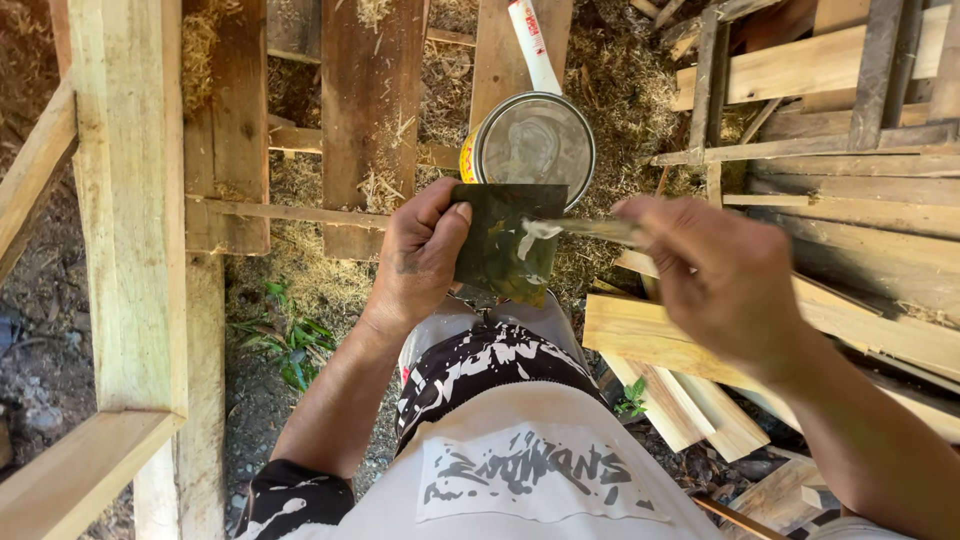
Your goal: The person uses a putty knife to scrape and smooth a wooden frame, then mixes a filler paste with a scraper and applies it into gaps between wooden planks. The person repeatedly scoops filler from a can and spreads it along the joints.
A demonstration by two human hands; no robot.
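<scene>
The left hand grips a dark square plate by its left edge, thumb on the face and fingers curled behind, holding it up in front of the person's chest. The right hand has its fingers closed on a thin stick, whose tip touches the plate's upper right part, where a dab of white paste sits. Just beyond the plate stands an open can with a pale, glossy filling, resting on a plank; a white tube lies behind it. A pale wooden post rises at the left. Loose boards lie on the straw-strewn ground at the right.
</scene>
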